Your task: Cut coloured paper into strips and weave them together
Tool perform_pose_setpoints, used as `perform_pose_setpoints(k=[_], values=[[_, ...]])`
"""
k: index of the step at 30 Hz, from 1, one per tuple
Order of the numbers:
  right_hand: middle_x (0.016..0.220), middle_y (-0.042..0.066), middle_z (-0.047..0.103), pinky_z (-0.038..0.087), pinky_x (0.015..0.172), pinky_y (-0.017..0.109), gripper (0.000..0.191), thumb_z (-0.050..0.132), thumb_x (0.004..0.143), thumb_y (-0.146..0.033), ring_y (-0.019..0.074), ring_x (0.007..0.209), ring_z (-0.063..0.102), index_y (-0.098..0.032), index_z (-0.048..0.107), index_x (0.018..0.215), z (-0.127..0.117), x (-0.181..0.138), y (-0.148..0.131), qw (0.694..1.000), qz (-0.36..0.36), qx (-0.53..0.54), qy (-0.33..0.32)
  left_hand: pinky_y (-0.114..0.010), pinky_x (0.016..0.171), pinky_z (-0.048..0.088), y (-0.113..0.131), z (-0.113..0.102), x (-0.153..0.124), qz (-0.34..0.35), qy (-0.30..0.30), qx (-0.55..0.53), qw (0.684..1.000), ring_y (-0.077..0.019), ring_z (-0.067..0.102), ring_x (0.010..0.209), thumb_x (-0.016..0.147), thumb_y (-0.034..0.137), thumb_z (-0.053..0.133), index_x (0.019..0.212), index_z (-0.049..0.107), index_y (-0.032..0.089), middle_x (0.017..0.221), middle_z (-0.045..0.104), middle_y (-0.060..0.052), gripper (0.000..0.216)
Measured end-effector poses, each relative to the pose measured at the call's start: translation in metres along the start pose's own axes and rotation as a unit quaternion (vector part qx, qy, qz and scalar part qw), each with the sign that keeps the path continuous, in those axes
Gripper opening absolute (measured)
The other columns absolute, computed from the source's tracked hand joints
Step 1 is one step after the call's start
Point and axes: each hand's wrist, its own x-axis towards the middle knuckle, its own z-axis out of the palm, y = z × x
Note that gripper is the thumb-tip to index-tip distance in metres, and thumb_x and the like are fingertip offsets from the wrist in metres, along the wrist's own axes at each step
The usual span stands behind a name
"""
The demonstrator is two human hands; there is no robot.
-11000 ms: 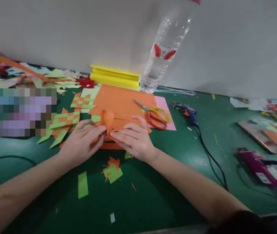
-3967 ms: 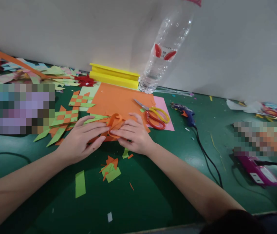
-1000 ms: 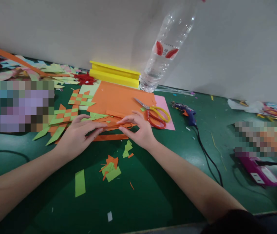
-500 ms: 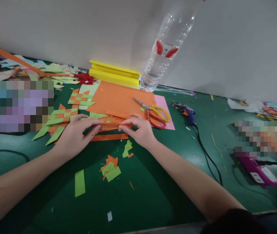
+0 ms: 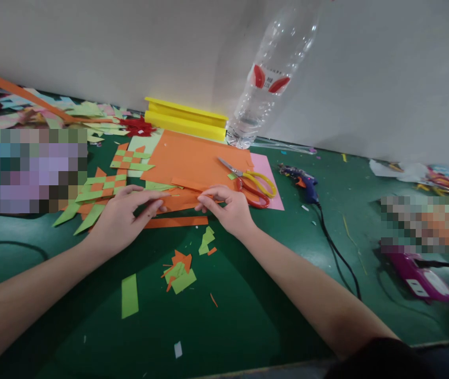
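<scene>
Green table (image 5: 248, 316) littered with paper scraps, pale wall behind | your left hand (image 5: 119, 218) and right hand (image 5: 230, 210): fingers pinch an orange strip (image 5: 180, 199)

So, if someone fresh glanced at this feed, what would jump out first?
Probably the two bare hands at centre, left hand and right hand, pinching a flattened orange paper strip over the green table. Behind them lies a big orange sheet with yellow-handled scissors on its right edge. A clear plastic bottle towers at the wall.
</scene>
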Motion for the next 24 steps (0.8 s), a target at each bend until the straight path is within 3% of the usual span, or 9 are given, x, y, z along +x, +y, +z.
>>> perform_pose_setpoints(k=[11,18,24], values=[[0.073,-0.001,0.074,0.056,0.063,0.027,0.018,0.063,0.086,-0.039,0.0104,0.057,0.065,-0.022,0.066,0.084,0.0007,0.0001,0.0010,0.999,0.030,0.041,-0.002,-0.039,0.083,0.052,-0.0027,0.0016,0.0011,-0.015,0.001,-0.008,1.000,-0.0249,0.061,0.093,0.093,0.039,0.043,0.092,0.067,0.025,0.075,0.072,-0.002,0.028],[0.073,-0.001,0.075,0.057,0.077,0.029,0.019,0.063,0.086,-0.041,0.0137,0.072,0.072,-0.022,0.064,0.082,0.0000,-0.0003,0.0003,0.999,0.015,0.025,0.026,-0.037,0.076,0.052,-0.0033,0.0006,0.0023,-0.028,0.011,-0.012,0.999,-0.0243,0.058,0.087,0.092,0.040,0.044,0.085,0.064,0.025,0.074,0.069,-0.002,0.026],[0.074,0.000,0.076,0.058,0.072,0.028,0.018,0.063,0.086,-0.039,0.0135,0.070,0.073,-0.021,0.061,0.084,0.0002,0.0003,0.0009,0.998,0.034,0.046,0.022,-0.039,0.080,0.049,-0.0043,0.0011,0.0020,-0.040,0.020,-0.004,0.999,-0.0260,0.056,0.090,0.092,0.041,0.044,0.087,0.065,0.027,0.068,0.067,-0.002,0.026]])
